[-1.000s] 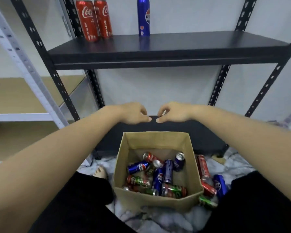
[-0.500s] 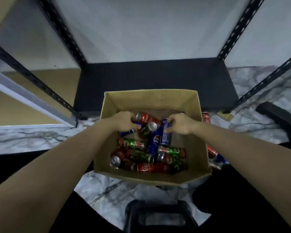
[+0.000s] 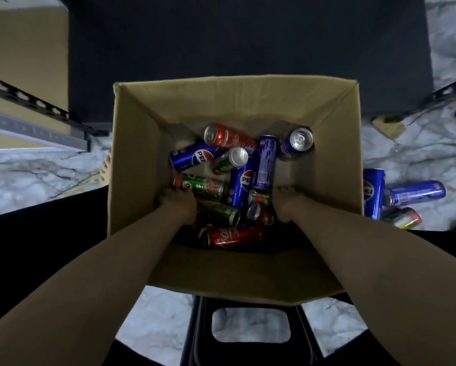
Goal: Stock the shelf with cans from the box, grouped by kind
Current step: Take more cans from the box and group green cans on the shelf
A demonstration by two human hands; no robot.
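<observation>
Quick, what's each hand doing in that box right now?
Left hand: down among the cans, fingers curled; what it grips cannot be told.
Right hand: same, fingers hidden among the cans; cannot be told.

One box point(image 3: 327, 154), two hands point(image 3: 178, 204), roughly a dozen cans point(image 3: 265, 162)

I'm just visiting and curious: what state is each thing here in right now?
Box: open, upright, holding a jumble of cans.
Cans in box: lying mixed, unsorted.
Cans on floor: lying outside the box, at its right.
Left hand: down among the cans; grip unclear.
Right hand: down among the cans; grip unclear.
Shelf: bare where visible.
</observation>
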